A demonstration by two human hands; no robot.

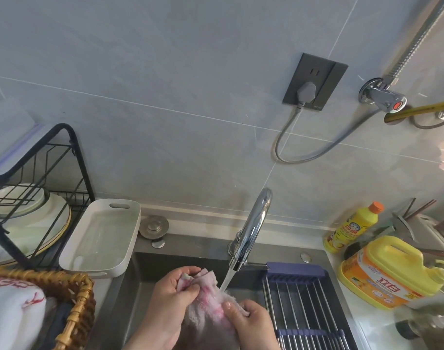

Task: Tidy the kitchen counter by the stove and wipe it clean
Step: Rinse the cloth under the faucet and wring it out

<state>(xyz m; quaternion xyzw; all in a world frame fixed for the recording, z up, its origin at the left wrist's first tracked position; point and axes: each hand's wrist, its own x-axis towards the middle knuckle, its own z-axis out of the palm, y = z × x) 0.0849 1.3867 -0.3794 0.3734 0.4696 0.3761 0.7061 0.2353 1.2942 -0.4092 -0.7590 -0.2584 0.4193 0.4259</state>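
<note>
Grey wall tiles are filling the upper half of the view, and a socket at 1 o'clock is carrying a grey plug. Below, at 6 o'clock, a dark sink is lying under a chrome faucet, which is pouring water onto a pink-white cloth. The left hand is pinching the top edge of the cloth with curled fingers and thumb. The right hand, at 4 o'clock from it, is gripping the lower part, so both hands are clamped on the cloth and holding it over the sink. A blue drainer is lying across the sink at 5 o'clock. A white tray is standing at 8 o'clock, a black dish rack with plates at 9 o'clock, and a basket at 7 o'clock. A yellow bottle and a yellow jug are standing at 4 o'clock.
</note>
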